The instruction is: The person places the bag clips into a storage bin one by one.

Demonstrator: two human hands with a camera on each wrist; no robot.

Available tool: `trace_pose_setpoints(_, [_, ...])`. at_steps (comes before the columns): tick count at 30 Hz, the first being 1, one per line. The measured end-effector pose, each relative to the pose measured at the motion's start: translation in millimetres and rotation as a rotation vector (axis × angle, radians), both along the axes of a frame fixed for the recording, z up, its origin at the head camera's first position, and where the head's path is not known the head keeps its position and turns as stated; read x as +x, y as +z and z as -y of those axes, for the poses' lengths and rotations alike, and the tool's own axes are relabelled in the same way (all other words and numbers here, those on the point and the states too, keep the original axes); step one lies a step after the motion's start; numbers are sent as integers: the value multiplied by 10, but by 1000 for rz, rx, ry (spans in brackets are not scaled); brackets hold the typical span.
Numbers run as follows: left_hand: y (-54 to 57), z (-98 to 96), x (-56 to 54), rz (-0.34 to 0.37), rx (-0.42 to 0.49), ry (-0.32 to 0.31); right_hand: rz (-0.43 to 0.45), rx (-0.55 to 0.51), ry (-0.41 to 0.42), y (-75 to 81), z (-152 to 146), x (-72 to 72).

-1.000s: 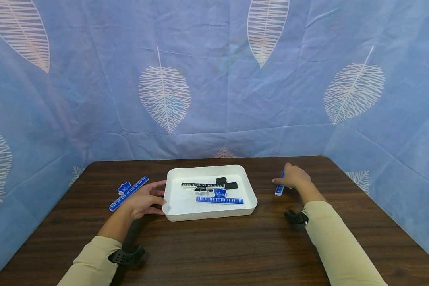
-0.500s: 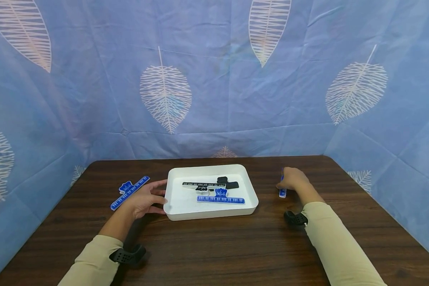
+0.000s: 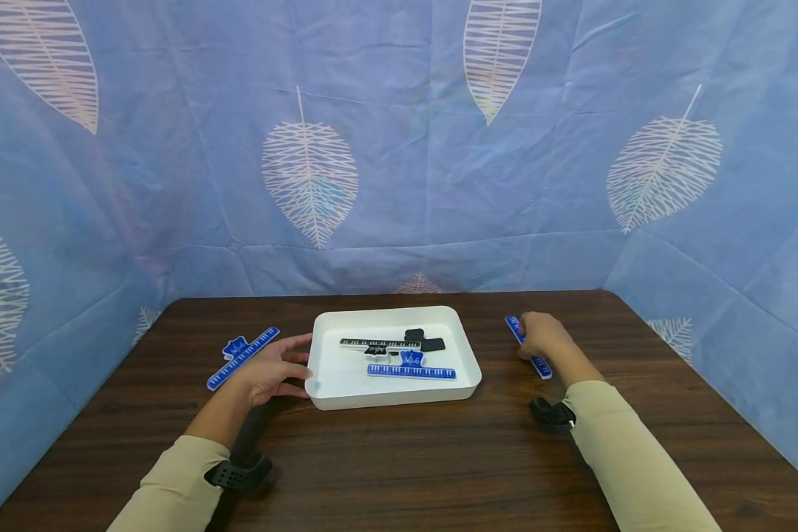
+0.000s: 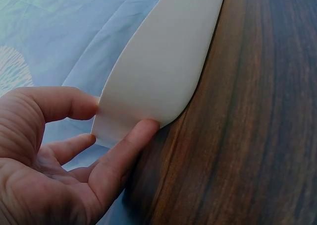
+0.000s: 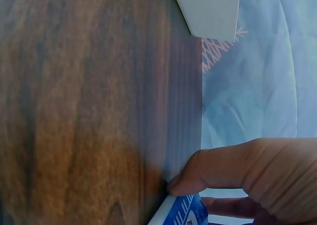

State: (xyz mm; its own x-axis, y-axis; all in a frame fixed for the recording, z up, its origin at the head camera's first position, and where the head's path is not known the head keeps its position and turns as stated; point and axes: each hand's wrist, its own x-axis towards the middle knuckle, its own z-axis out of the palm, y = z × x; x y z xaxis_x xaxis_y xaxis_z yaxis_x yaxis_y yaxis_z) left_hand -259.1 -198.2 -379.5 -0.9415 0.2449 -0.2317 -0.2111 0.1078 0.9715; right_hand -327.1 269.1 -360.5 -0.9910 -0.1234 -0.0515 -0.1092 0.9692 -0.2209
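My right hand (image 3: 541, 335) pinches a blue music page clip (image 3: 541, 367) with a white piano-key print, at the table's right side. In the right wrist view the thumb presses on the blue clip (image 5: 181, 210); its far end is out of view. My left hand (image 3: 271, 372) rests fingertips and thumb against the left end of a white tray (image 3: 392, 400), its fingers loosely extended. In the left wrist view the fingertips touch the tray's outer wall (image 4: 153, 61). Inside the tray lie a blue clip (image 3: 412, 372), a black keyboard-print clip (image 3: 379, 344) and a plain black clip (image 3: 432, 344).
Another blue clip (image 3: 242, 359) lies slanted on the brown wooden table (image 3: 399, 465), just left of my left hand. A blue cloth with white leaf prints (image 3: 386, 162) hangs behind the table and along its sides.
My right hand has closed on the right blue clip and turned it on the table, so its far end now points left. The left hand and tray stay put.
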Motion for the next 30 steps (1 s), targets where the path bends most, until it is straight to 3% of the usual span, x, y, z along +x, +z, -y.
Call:
trace_pose_setpoints(22, [-6, 0, -6, -11, 1, -9, 3, 41, 94, 39, 31, 83])
trace_pose_setpoints(30, [9, -3, -6, -9, -6, -1, -46, 50, 144, 118, 82, 152])
